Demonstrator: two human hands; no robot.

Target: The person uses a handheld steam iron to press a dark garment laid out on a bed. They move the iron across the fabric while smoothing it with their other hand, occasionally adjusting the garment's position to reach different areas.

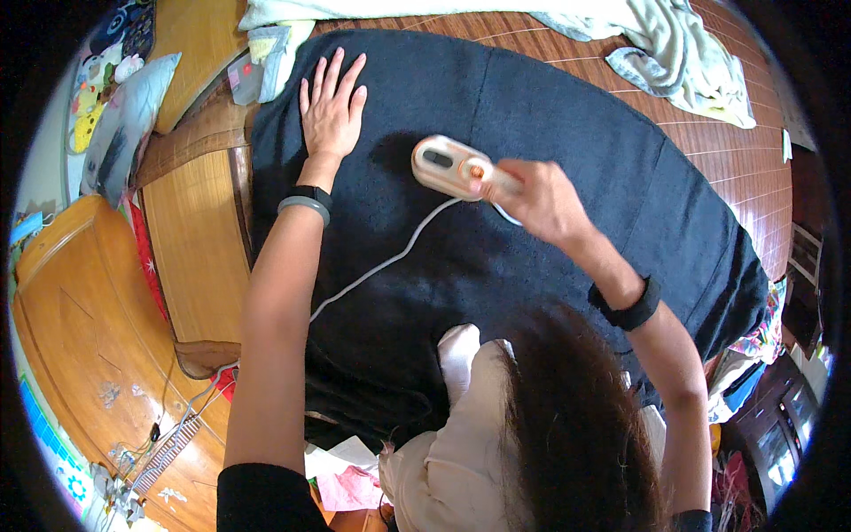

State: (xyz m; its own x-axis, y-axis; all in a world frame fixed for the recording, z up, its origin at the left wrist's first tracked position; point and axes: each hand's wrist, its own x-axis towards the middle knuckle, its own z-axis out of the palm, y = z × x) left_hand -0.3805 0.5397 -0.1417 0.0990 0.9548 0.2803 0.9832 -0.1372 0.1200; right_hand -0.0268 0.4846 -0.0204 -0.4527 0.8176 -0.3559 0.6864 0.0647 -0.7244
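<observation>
A large black cloth lies spread under both hands. My left hand rests palm down on it near its upper left, fingers spread and holding nothing. My right hand grips the handle of a cream handheld iron-like device with orange trim, held on or just over the cloth's middle; I cannot tell if it touches. A pale cord runs from the device across the cloth toward the lower left.
A wooden surface and pale blankets border the cloth. Wooden furniture, a pillow, plush items and cables are at the left. My white-socked foot and dark hair show below, with assorted fabrics at lower right.
</observation>
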